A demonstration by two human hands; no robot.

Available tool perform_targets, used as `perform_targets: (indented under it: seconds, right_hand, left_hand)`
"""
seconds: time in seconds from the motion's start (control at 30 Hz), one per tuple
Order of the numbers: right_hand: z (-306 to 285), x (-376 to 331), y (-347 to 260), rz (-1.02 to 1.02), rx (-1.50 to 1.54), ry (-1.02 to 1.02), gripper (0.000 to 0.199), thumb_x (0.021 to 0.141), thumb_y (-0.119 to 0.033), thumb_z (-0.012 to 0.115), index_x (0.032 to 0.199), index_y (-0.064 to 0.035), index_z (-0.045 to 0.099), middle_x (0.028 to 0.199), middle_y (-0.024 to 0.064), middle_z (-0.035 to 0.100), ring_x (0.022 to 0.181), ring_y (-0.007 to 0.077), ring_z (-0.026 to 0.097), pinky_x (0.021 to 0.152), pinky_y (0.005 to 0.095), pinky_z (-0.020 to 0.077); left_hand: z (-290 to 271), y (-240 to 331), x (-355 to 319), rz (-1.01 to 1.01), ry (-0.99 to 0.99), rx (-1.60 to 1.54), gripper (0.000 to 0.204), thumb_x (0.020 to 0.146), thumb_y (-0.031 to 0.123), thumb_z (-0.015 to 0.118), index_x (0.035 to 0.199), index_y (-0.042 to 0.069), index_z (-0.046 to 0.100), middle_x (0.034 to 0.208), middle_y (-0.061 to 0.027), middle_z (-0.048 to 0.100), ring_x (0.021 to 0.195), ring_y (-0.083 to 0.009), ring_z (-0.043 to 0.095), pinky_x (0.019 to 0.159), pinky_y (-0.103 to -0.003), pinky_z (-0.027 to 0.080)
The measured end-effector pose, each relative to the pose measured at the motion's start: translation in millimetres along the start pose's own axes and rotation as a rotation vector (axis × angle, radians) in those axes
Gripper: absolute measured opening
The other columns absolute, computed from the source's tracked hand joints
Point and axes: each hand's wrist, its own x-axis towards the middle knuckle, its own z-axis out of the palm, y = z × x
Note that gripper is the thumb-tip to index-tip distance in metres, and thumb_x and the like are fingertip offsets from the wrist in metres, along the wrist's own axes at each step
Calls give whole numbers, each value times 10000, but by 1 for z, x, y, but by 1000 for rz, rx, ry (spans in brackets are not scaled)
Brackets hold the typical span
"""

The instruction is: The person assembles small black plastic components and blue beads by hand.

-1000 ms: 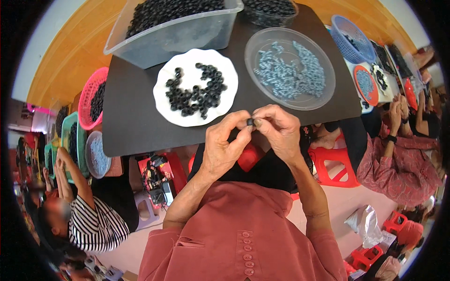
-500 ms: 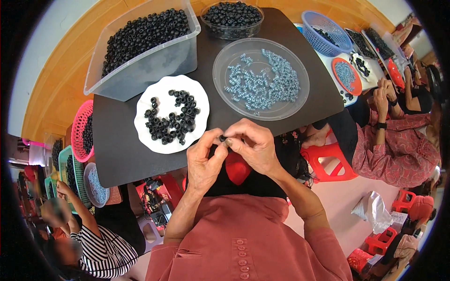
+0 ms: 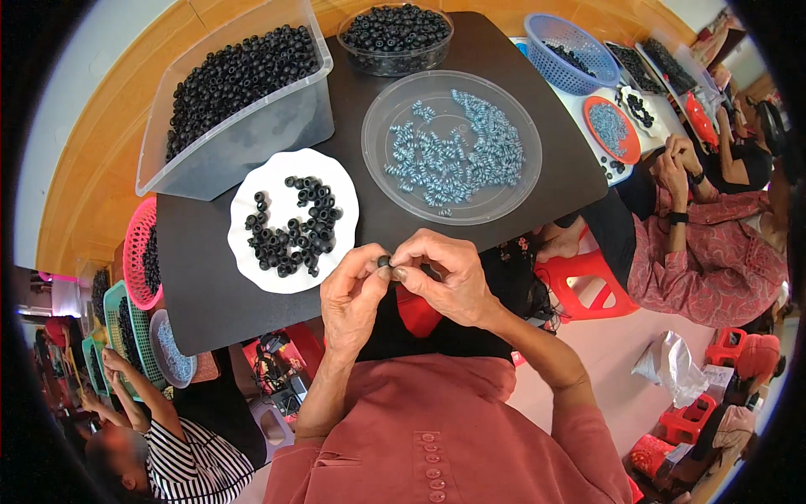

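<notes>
In front of my chest, at the table's near edge, my left hand [image 3: 351,296] pinches a small round black plastic piece [image 3: 384,261] between thumb and fingertips. My right hand [image 3: 449,279] is closed against the same piece from the other side, thumb and finger pressed together at it. Whether a spring is also between the fingertips cannot be made out. Just beyond my left hand lies a white scalloped plate [image 3: 243,239] with several loose black pieces of this kind. Past my right hand is a clear round tray [image 3: 382,181] of small bluish metal coil springs [image 3: 495,143].
On the dark table [image 3: 201,311] stand a large clear bin [image 3: 277,126] and a clear round bowl [image 3: 395,63], both full of black pieces. Baskets, including a pink one [image 3: 134,252], stand at left. Co-workers sit at both sides. A red stool [image 3: 579,290] is at right.
The whole view has shifted slightly, the table's things sliding left. Both hands stay together, and the black piece between the fingertips now shows more plainly.
</notes>
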Motion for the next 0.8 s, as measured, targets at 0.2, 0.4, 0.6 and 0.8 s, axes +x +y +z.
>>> perform_targets:
  seconds: [0.2, 0.4, 0.6, 0.8]
  right_hand:
    - [-55, 57, -29, -83, -568, 99, 89, 796, -36, 625, 882, -18, 637, 729, 89, 625, 639, 136, 607, 604, 274, 488]
    - [-111, 125, 13, -46, -900, -8, 97, 777, -96, 629, 841, -30, 660, 763, 149, 657, 683, 292, 651, 648, 389, 519]
    - [-97, 140, 28, 75, -1228, -142, 115, 723, -152, 653, 738, -38, 661, 694, 172, 636, 726, 379, 626, 660, 449, 508]
    - [-104, 138, 31, 106, -1064, -26, 129, 703, -130, 644, 789, -48, 694, 735, 156, 670, 723, 314, 664, 675, 399, 524]
  left_hand:
    - [4, 1, 3, 10, -13, -76, 140, 911, 5, 533, 1046, -3, 570, 892, -56, 655, 808, -68, 594, 728, -194, 459]
    - [7, -3, 3, -24, -20, -85, 136, 908, 6, 539, 1038, -10, 574, 839, -44, 654, 743, -42, 562, 651, -171, 432]
    - [6, -2, 1, -11, -13, -61, 148, 905, -21, 531, 1048, -20, 572, 845, -48, 641, 767, -61, 589, 669, -185, 455]
    - [7, -3, 3, -3, -12, -114, 149, 903, -17, 532, 1047, -22, 570, 841, -52, 644, 772, -67, 593, 694, -195, 467]
